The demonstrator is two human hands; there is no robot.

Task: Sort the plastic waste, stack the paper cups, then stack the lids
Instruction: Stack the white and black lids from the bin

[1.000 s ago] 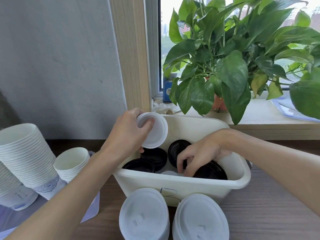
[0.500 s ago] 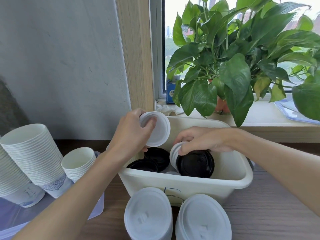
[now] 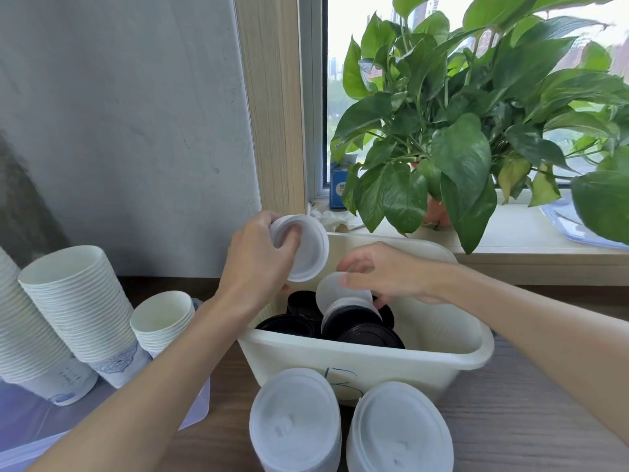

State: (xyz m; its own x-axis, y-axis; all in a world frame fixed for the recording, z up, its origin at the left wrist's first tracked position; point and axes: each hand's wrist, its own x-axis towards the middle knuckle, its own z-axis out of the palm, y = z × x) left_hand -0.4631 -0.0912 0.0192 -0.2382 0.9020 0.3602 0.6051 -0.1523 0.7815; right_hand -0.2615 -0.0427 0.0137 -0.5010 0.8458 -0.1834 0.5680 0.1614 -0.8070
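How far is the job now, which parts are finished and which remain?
The paper cups look stacked already, at the left. Two white lid stacks stand in front of the bin. In hand: the left hand holds white lids, and the right hand lifts another white lid. Left: the black lids in the bin.

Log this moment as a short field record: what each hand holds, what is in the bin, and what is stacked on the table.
left hand: holds a small stack of white lids above the bin's left end
right hand: grips another white lid, tilted, over the black lids
bin: cream plastic, holds black lids
front of bin: two white lid stacks
left of bin: paper cup stacks
windowsill: potted plant
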